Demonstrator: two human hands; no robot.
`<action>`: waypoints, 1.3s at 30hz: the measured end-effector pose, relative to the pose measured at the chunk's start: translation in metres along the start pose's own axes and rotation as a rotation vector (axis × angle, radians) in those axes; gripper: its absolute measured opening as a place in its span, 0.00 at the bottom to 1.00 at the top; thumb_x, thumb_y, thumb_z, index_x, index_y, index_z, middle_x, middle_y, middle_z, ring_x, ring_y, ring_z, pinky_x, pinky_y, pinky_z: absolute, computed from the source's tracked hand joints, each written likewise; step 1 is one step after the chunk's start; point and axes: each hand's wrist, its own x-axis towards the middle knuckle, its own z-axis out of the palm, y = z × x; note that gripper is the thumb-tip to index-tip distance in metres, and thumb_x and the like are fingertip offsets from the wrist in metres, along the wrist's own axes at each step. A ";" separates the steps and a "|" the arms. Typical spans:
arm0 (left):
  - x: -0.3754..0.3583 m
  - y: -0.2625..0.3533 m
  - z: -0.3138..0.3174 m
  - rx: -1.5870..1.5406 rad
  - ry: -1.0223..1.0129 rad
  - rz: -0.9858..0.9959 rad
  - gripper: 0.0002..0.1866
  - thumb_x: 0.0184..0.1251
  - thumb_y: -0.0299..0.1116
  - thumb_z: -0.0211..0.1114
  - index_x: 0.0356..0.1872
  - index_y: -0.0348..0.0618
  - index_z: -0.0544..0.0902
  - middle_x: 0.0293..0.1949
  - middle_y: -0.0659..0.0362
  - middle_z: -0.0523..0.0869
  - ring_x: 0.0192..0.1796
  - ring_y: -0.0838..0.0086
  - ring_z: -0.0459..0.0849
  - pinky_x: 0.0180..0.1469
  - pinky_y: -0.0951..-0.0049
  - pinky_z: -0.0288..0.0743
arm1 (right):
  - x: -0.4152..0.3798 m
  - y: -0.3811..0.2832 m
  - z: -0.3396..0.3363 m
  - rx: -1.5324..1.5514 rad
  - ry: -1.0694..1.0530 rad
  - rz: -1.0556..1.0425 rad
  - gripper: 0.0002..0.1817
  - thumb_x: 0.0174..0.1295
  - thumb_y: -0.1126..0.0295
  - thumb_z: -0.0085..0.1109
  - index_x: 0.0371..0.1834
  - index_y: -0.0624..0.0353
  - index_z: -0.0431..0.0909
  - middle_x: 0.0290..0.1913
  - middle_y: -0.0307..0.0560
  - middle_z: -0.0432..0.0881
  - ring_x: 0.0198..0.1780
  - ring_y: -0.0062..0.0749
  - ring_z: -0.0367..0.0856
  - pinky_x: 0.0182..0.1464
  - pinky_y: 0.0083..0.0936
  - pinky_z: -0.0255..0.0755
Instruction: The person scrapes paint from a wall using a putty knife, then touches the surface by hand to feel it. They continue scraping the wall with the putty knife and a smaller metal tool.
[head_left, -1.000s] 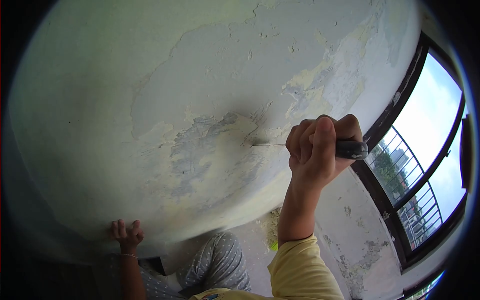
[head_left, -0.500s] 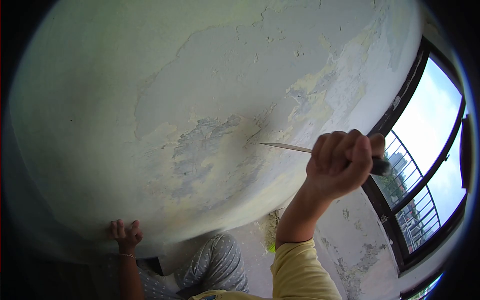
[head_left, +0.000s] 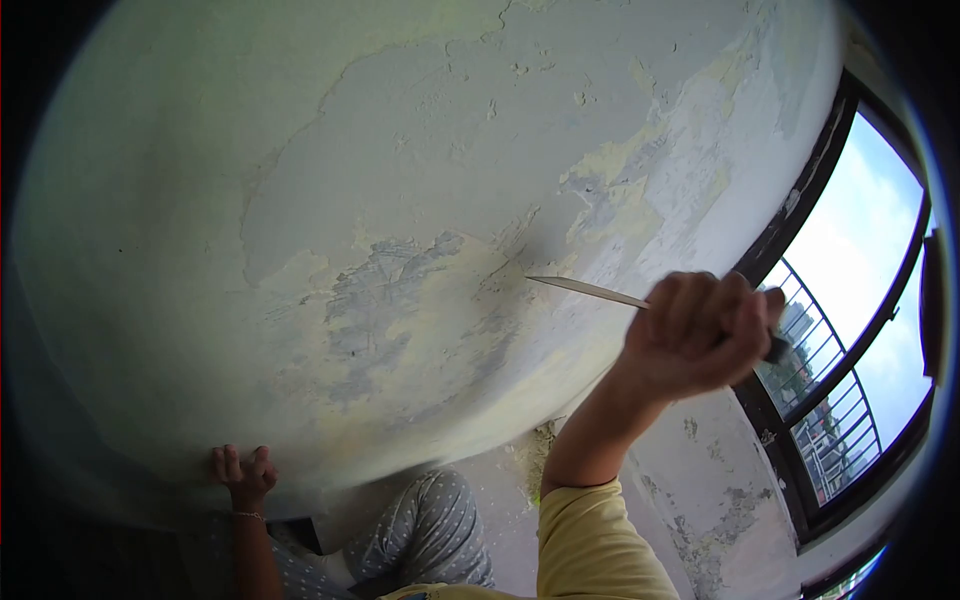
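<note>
My right hand [head_left: 695, 335] is wrapped round a knife [head_left: 590, 290] with a thin pale blade and a dark handle end. The blade points left, its tip close to the peeling wall [head_left: 430, 160]. Grey and yellowish patches with raised, flaking edges show around the tip. Low on the left, my left hand [head_left: 243, 473] rests against the wall, its fingers stretched out and holding nothing. A thin bracelet circles that wrist.
To the right stands a dark-framed window [head_left: 835, 300] with railings outside. Below it, the adjoining wall [head_left: 700, 480] has stained, flaking patches. My bent knee in dotted trousers [head_left: 430, 520] is close under the wall's lower part.
My right hand has moved slightly right and down with the knife, and the blade now tilts a little more. The view has shifted slightly; my left hand stays at the wall.
</note>
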 end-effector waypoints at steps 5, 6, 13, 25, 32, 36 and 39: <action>0.000 -0.002 0.000 0.023 0.010 0.012 0.17 0.71 0.47 0.46 0.57 0.63 0.73 0.70 0.47 0.57 0.70 0.46 0.56 0.67 0.43 0.55 | -0.001 0.018 0.011 -0.180 -0.035 0.125 0.13 0.67 0.72 0.45 0.25 0.52 0.56 0.08 0.37 0.59 0.06 0.16 0.52 0.05 0.19 0.49; -0.002 -0.003 0.001 0.020 0.011 0.015 0.17 0.71 0.47 0.46 0.57 0.63 0.73 0.70 0.47 0.57 0.70 0.46 0.56 0.67 0.43 0.55 | 0.004 0.015 0.013 -0.171 -0.022 0.189 0.12 0.67 0.72 0.45 0.25 0.52 0.56 0.08 0.37 0.59 0.06 0.16 0.52 0.05 0.19 0.48; -0.002 -0.004 -0.001 -0.001 -0.002 0.014 0.18 0.71 0.49 0.45 0.58 0.63 0.72 0.71 0.47 0.56 0.71 0.46 0.55 0.67 0.43 0.55 | -0.004 0.031 0.014 -0.204 0.183 0.210 0.16 0.64 0.72 0.53 0.21 0.50 0.58 0.08 0.33 0.59 0.06 0.15 0.50 0.06 0.20 0.48; 0.009 -0.001 -0.002 0.040 0.021 0.019 0.18 0.72 0.48 0.43 0.58 0.63 0.72 0.71 0.48 0.55 0.71 0.46 0.55 0.68 0.43 0.53 | -0.017 0.040 0.012 -0.106 0.187 0.320 0.16 0.64 0.74 0.54 0.23 0.52 0.57 0.08 0.35 0.59 0.06 0.15 0.52 0.06 0.20 0.49; 0.009 -0.001 -0.003 0.049 0.022 0.040 0.20 0.74 0.49 0.40 0.61 0.59 0.70 0.70 0.45 0.57 0.70 0.44 0.57 0.67 0.42 0.55 | 0.014 -0.013 0.007 -0.033 -0.164 0.005 0.12 0.67 0.74 0.42 0.23 0.51 0.58 0.11 0.33 0.58 0.07 0.14 0.53 0.06 0.16 0.51; 0.013 0.000 -0.003 0.060 0.033 0.040 0.20 0.74 0.48 0.41 0.61 0.59 0.70 0.70 0.45 0.57 0.70 0.44 0.56 0.67 0.42 0.55 | -0.026 0.037 0.020 -0.161 0.190 0.409 0.19 0.63 0.73 0.58 0.22 0.52 0.57 0.09 0.34 0.59 0.07 0.17 0.54 0.08 0.22 0.50; 0.009 -0.001 -0.002 0.049 0.025 0.036 0.20 0.74 0.49 0.40 0.62 0.59 0.69 0.70 0.45 0.57 0.70 0.44 0.56 0.67 0.42 0.55 | -0.021 0.023 0.021 -0.081 0.098 0.244 0.17 0.64 0.73 0.55 0.24 0.52 0.56 0.09 0.36 0.60 0.06 0.18 0.54 0.07 0.20 0.52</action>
